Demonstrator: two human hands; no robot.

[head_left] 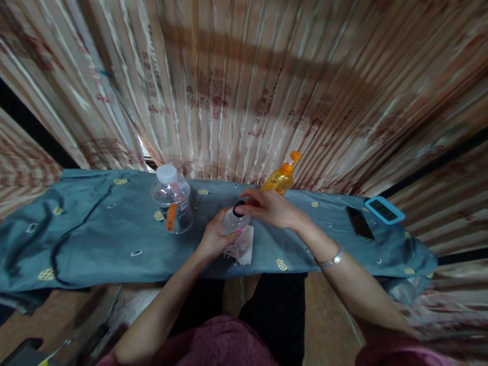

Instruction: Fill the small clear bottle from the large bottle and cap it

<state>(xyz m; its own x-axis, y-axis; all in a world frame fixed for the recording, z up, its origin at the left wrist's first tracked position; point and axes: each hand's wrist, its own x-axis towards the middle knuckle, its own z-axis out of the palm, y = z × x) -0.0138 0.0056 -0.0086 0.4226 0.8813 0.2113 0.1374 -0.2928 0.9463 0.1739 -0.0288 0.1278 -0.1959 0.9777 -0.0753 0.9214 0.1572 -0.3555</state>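
Left hand [214,238] grips the small bottle [232,221] mid-desk; right hand [267,206] pinches its black cap [239,207], twisting step; firm counter-hold needed.

The scene is dim and warm, lit mostly from above and in front. A bright slit of daylight shows through the curtain [248,86] at its gap low on the left. Broad soft shadows band the curtain's upper folds. Strong wide-angle distortion bends the counter [84,235] and splays the curtain outward at the edges. Corners are smeared and soft; the centre is only moderately sharp, with muted, slightly grainy colour.
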